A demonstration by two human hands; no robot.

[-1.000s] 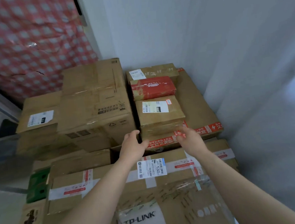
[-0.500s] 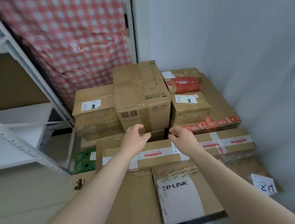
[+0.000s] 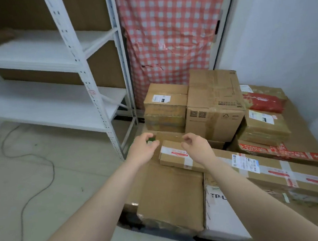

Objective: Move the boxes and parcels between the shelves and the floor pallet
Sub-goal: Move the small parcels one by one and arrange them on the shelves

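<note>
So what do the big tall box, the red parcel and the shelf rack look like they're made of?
Tall box: plain brown cardboard, matte, with glossy clear tape strips. Red parcel: probably plastic film, shiny and wrinkled. Shelf rack: likely white-painted metal, judging by its punched uprights.

We are reading "TP-L", cut off by the right forearm, in black on the white-faced box at five o'clock. We are seeing shipping labels, red printed tape and printed symbols on the other cartons, but all of it is showing too blurred to read.
</note>
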